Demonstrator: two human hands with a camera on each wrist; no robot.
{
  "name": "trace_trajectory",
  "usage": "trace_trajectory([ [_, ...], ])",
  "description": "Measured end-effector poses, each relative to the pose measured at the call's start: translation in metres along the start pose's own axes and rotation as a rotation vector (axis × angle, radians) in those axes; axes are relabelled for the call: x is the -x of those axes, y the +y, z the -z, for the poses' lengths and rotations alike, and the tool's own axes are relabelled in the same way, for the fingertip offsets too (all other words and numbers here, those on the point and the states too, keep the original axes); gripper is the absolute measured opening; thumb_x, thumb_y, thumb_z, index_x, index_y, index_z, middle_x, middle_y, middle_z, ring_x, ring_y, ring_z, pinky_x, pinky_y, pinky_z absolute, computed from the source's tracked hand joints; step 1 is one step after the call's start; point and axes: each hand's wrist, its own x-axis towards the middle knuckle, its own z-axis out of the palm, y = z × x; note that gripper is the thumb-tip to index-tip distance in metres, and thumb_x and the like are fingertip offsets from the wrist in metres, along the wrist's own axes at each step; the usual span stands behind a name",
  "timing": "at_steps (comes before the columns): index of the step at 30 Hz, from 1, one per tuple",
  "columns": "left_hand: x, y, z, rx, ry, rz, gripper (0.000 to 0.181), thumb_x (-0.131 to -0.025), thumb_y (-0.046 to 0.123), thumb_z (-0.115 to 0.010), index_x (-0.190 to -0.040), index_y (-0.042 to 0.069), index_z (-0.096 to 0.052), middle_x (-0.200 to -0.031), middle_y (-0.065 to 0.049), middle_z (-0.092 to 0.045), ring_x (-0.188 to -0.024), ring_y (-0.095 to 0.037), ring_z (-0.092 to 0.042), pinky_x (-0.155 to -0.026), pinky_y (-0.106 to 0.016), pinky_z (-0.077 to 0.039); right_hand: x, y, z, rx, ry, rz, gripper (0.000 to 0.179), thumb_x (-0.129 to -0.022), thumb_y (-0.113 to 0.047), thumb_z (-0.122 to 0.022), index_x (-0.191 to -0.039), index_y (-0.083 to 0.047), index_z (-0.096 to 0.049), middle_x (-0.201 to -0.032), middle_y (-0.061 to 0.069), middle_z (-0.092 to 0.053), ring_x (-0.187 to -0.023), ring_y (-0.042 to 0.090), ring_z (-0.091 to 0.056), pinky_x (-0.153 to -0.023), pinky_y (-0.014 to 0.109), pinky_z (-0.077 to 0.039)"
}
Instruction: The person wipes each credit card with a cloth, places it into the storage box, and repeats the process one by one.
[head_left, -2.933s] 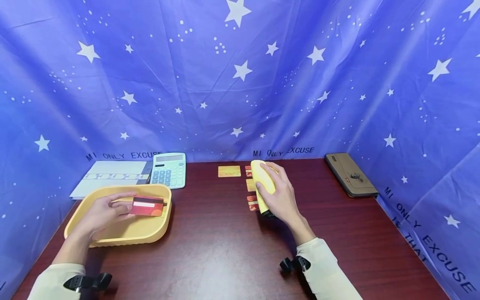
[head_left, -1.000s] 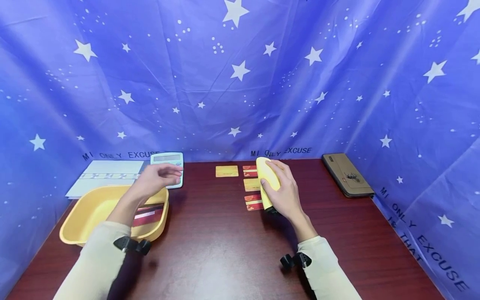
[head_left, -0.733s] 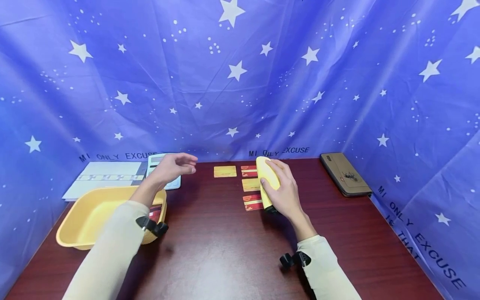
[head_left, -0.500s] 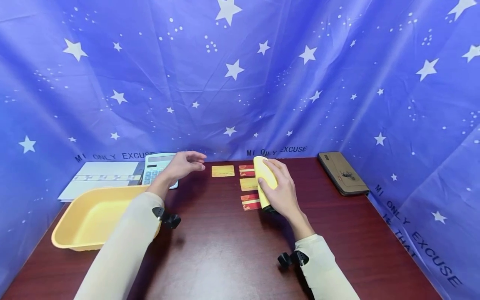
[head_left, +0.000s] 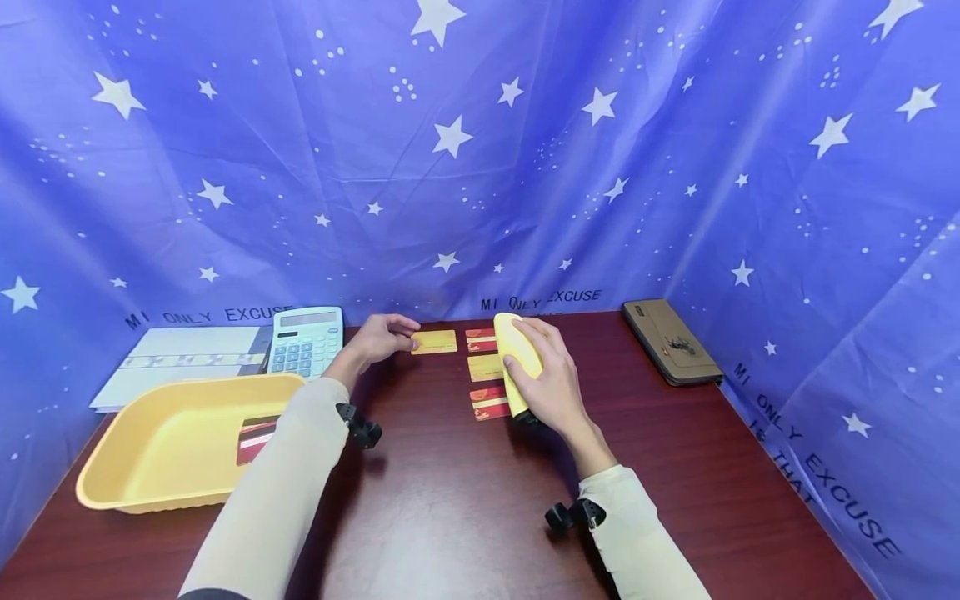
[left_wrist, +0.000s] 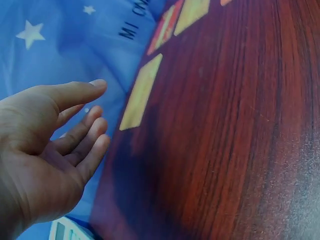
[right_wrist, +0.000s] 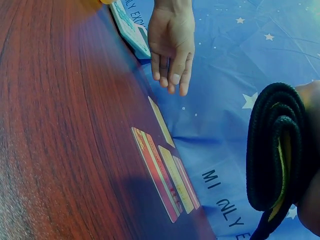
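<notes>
My left hand (head_left: 377,341) is at the left end of a gold bank card (head_left: 435,342) on the table. In the left wrist view, the thumb and fingers (left_wrist: 96,142) are parted, with a gap between them and the card. My right hand (head_left: 551,379) grips a folded cloth (head_left: 516,354), yellow outside with a dark, fuzzy inner side in the right wrist view. Left of the cloth lie a red card (head_left: 480,340), another gold card (head_left: 485,367) and a second red card (head_left: 489,403) in a column, their right ends near or under it.
A yellow plastic basket (head_left: 161,446) stands at the left, with red cards (head_left: 253,440) inside. Behind it are a light-blue calculator (head_left: 306,343) and a white box (head_left: 187,358). A brown wallet (head_left: 671,342) lies far right. A blue star-printed curtain (head_left: 450,208) encloses the table.
The left hand has let go of a red card in the basket and moved right and away to the lone gold card. The right hand keeps its grip on the cloth. The head view has shifted.
</notes>
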Motion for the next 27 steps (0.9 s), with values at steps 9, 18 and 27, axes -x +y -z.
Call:
trace_trajectory([
  [9, -0.008, -0.017, -0.005, -0.102, 0.028, 0.066, 0.055, -0.089, 0.011, -0.078, -0.139, 0.0, -0.06, -0.142, -0.028, -0.057, -0.134, -0.04, -0.051, -0.115, -0.045, -0.046, -0.001, 0.004, -0.002, 0.01, 0.004, 0.026, 0.057, -0.087, -0.015, -0.079, -0.141, -0.017, -0.064, -0.144, 0.006, -0.058, -0.13, 0.026, -0.057, -0.1, 0.047, -0.054],
  [18, -0.013, -0.021, -0.008, -0.251, -0.02, 0.091, 0.068, -0.091, 0.021, -0.079, -0.15, 0.005, -0.05, -0.147, -0.026, -0.051, -0.138, -0.04, -0.045, -0.124, -0.051, -0.038, -0.001, 0.005, -0.002, 0.01, -0.005, 0.011, 0.056, -0.088, -0.016, -0.078, -0.141, -0.018, -0.063, -0.143, 0.005, -0.058, -0.129, 0.026, -0.058, -0.1, 0.047, -0.054],
  [27, -0.014, -0.019, -0.012, -0.323, 0.02, 0.087, 0.06, -0.089, 0.022, -0.078, -0.143, 0.006, -0.058, -0.138, -0.023, -0.056, -0.128, -0.038, -0.051, -0.119, -0.05, -0.042, 0.001, 0.007, -0.003, 0.017, -0.013, 0.006, 0.056, -0.087, -0.016, -0.078, -0.141, -0.018, -0.064, -0.143, 0.005, -0.059, -0.129, 0.026, -0.058, -0.102, 0.048, -0.053],
])
